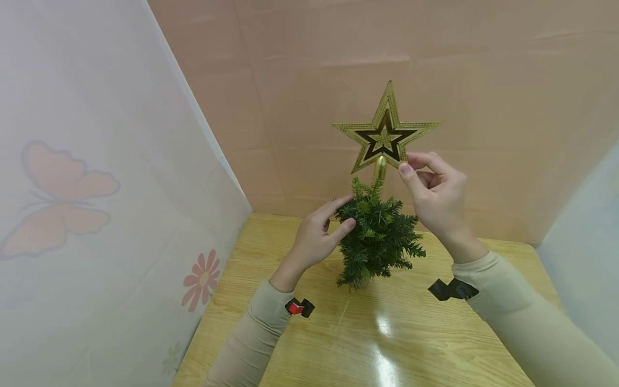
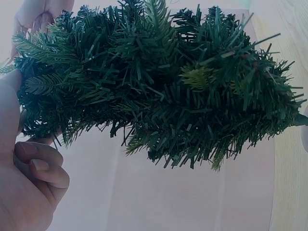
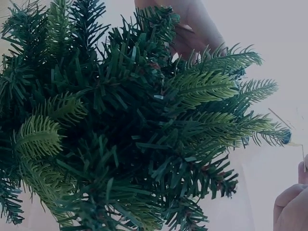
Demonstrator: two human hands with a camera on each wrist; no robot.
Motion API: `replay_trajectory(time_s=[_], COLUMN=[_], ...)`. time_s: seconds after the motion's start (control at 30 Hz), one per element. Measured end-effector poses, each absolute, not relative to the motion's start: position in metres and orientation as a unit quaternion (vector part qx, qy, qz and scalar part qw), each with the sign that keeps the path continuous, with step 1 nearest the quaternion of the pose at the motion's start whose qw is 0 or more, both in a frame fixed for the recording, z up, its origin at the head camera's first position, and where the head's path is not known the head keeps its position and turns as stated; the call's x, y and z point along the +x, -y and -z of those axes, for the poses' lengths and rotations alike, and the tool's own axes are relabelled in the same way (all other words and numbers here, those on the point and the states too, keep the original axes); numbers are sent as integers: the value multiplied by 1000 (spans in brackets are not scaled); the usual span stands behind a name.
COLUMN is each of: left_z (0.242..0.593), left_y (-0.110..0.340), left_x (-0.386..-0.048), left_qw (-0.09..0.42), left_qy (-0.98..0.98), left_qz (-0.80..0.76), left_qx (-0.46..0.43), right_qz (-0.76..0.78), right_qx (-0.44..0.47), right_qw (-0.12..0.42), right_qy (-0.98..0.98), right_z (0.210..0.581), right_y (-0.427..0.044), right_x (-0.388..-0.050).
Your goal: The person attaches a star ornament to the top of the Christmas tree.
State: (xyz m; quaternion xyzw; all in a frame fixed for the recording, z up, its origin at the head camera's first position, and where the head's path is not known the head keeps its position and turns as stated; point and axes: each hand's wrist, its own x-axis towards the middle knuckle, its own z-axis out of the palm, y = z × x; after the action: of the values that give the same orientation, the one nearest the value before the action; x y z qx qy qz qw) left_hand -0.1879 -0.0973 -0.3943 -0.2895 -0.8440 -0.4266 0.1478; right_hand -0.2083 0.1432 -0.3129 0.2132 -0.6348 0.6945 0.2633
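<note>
A small green artificial Christmas tree [image 1: 379,236] stands upright on the wooden table. Above it is a gold star tree topper [image 1: 384,137], its short gold tube at the tip of the uppermost sprig; how far the sprig sits inside cannot be made out. My right hand [image 1: 441,196] pinches the star's lower right point between thumb and fingers. On the tree's left side, my left hand [image 1: 314,236] holds the upper branches between thumb and forefinger. Its other fingers [image 2: 41,166] are curled beside the needles in the left wrist view. Branches fill most of the right wrist view [image 3: 120,110].
The table [image 1: 300,333] has a glossy wood-grain top. A white panel [image 1: 121,107] with a butterfly and flower print rises at the left. Behind the tree hangs a pinkish-tan backdrop [image 1: 290,97], and a pale panel [image 1: 585,215] closes the right side.
</note>
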Motion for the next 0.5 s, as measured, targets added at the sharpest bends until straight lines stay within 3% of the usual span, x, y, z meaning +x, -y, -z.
replay_trajectory(time_s=[0.5], left_z=[394], left_y=[97], left_x=[-188], left_qw=[147], left_qy=[842], left_qz=[430], left_qx=[-290], right_qz=[-642], right_qx=[199], right_qw=[263], right_qy=[692], right_z=[322], right_y=[-145], right_x=[-205])
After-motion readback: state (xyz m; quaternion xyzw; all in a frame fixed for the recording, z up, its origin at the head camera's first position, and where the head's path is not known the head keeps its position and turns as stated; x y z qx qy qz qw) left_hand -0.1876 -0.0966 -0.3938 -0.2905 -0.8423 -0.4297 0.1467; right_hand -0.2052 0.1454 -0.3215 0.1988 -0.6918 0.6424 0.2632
